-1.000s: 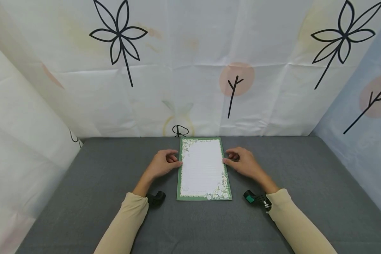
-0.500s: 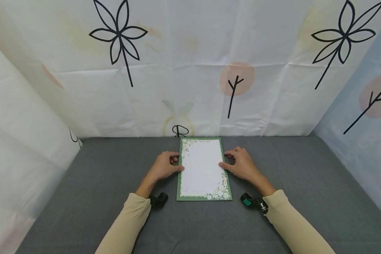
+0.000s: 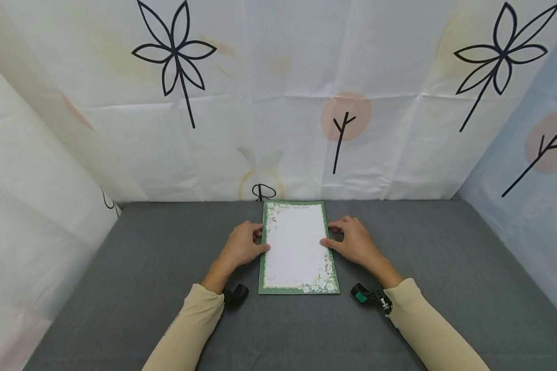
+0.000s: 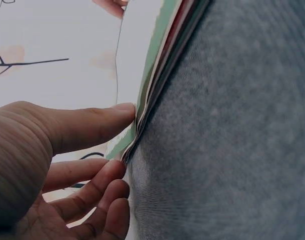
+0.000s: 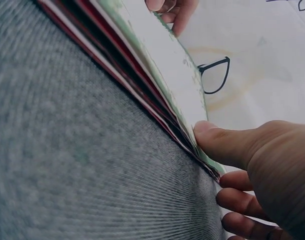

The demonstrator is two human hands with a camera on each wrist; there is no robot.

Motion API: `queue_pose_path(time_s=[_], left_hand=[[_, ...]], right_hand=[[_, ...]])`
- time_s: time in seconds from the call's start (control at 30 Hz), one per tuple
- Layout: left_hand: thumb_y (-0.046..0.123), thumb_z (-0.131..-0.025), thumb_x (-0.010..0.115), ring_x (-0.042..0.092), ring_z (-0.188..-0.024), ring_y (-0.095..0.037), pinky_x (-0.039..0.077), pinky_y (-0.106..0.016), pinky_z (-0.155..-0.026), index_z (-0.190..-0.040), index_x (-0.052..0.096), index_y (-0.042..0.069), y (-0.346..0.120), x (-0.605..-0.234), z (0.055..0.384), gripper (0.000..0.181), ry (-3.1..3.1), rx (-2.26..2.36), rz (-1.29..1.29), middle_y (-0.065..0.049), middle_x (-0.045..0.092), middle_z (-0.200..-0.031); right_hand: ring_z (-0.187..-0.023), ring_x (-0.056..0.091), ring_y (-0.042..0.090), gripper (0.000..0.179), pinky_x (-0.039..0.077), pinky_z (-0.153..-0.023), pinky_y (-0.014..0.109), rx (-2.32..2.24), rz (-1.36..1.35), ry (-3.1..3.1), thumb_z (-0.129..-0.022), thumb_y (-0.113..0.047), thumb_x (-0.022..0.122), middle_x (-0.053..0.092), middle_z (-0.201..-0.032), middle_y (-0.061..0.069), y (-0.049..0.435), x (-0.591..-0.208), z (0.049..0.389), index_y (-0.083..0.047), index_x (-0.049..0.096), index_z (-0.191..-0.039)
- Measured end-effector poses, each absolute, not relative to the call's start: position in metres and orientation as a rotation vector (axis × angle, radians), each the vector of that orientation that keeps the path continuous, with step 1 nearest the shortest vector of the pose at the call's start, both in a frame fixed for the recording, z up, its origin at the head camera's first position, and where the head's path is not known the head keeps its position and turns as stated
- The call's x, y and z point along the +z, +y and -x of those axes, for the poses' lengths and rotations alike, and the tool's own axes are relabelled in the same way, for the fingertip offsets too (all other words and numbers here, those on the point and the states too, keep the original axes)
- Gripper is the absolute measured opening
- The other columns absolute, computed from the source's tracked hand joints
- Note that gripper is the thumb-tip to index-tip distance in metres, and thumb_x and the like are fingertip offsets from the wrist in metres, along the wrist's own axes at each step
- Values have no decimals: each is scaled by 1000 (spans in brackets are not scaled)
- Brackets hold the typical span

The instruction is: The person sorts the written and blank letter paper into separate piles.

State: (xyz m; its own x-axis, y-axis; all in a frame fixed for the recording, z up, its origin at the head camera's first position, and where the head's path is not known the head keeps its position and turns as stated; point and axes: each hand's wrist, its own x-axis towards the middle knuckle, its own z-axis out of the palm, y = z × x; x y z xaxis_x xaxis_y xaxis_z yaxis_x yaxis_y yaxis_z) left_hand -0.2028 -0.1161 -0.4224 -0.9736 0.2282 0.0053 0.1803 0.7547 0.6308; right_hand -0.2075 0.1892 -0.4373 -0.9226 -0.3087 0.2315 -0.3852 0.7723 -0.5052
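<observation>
A stack of paper sheets [image 3: 293, 247] lies on the grey table, its top sheet white with faint lines and a green floral border. My left hand [image 3: 245, 243] pinches the stack's left edge, thumb on top and fingertips at the side. At the opposite edge my right hand [image 3: 355, 241] grips in the same way, its thumb over the border. Layered edges in white, red and dark tones show below the top sheet in the left wrist view, where the left thumb [image 4: 92, 125] presses on it. The right thumb [image 5: 227, 142] presses likewise in the right wrist view.
Grey cloth covers the table [image 3: 167, 226]. A white curtain [image 3: 269, 103] with leaf and tree drawings hangs right behind the stack's far edge. More fabric panels stand at left and right. Each wrist wears a black camera mount [image 3: 235, 296].
Both hands have closed in on the stack: the thumbs have slid from its side edges onto the top sheet, and the fingers have come up to the edges. The stack has stayed in place.
</observation>
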Motion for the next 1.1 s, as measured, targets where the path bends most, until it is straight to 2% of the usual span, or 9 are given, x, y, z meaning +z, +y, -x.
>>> queue_pose_path(time_s=[0.27,0.47,0.67,0.83,1.1], left_hand=[[7,-82,85,59,-86,-22,50,-41,-76,-128,66,-2,-114,-421,201,51,2916,1220,-367,-6,63,-96],[1,-84,81,64,-81,-21,55,-40,-74,-121,69,-1,-114,-424,203,39,2812,1513,-343,-6,67,-90],[3,-88,79,67,-78,-19,56,-36,-70,-113,70,-2,-114,-423,204,28,2735,1619,-286,-5,69,-85],[0,-91,74,69,-74,-22,57,-37,-66,-108,70,-4,-114,-425,205,18,2653,1687,-260,-10,69,-86],[-6,-91,71,69,-76,-20,60,-42,-72,-105,67,-7,-116,-424,208,14,2452,1858,-184,-16,71,-93]], right_hand=[[-92,56,29,45,48,-78,47,861,-542,-2833,-86,-28,83,60,-101,11,189,-437,207,1,71,-118],[-91,56,28,44,49,-78,47,851,-537,-2829,-85,-28,84,61,-101,10,189,-439,207,0,72,-117],[-91,56,28,44,49,-78,47,856,-535,-2832,-86,-28,84,61,-101,10,189,-439,207,0,72,-117],[-92,57,29,44,49,-79,48,870,-527,-2834,-86,-28,83,61,-102,11,189,-438,207,0,72,-118],[-92,58,31,45,49,-79,49,901,-495,-2804,-89,-28,80,63,-101,13,191,-433,207,3,70,-120]])
